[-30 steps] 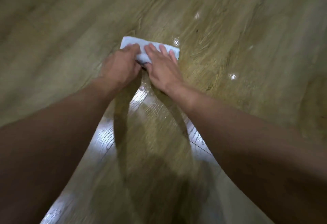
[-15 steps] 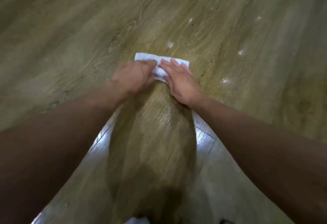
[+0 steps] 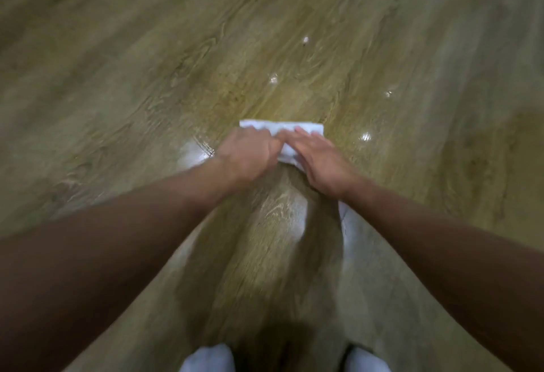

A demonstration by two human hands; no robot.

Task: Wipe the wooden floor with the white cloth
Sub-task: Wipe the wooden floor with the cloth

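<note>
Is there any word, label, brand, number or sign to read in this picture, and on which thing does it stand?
None: no readable text shows anywhere.
The white cloth is plain.
The wooden floor shows only grain and bright glints.
The left hand and the right hand on the cloth bear no writing.
The picture is blurred by motion, so very small marks could not be told.

- Noted wooden floor [image 3: 117,83] across whole frame; olive-brown grain, glossy, blurred toward edges.
- Found white cloth [image 3: 307,128] folded, lying flat on it just above frame centre.
- Logged small bright glints [image 3: 273,79] above and right of cloth.
</note>
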